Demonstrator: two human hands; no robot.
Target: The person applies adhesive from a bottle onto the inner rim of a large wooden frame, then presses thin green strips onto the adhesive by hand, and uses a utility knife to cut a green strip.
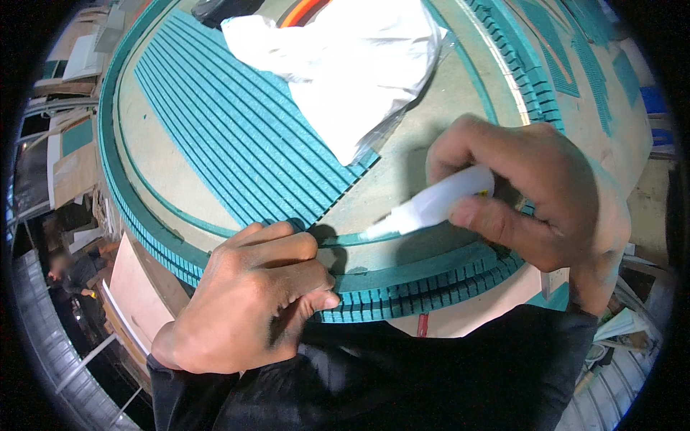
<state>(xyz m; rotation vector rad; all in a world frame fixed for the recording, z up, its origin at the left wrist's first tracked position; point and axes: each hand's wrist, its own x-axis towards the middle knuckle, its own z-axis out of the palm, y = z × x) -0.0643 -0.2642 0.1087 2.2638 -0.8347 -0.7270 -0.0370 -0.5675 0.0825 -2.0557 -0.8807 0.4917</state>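
Observation:
My right hand (535,190) is wrapped round a small white squeeze bottle (438,205), tilted so its narrow nozzle points down and left. The nozzle tip is at a thin teal curved line (392,236) on the pale round board (424,129). Near the rim at the front, my left hand (248,294) is closed, its fingers curled and the thumb pressed in. What it pinches, if anything, is hidden. Beside its knuckles ends a teal grooved panel (237,122) lying on the board. A slotted teal edging strip (410,287) curves along the board's rim.
A crumpled white plastic bag (352,57) lies on the panel and board, with a black object (223,8) behind it. More teal grooved pieces (550,54) lie at the far right. At left, a person (83,273) is beyond a pale board (140,276).

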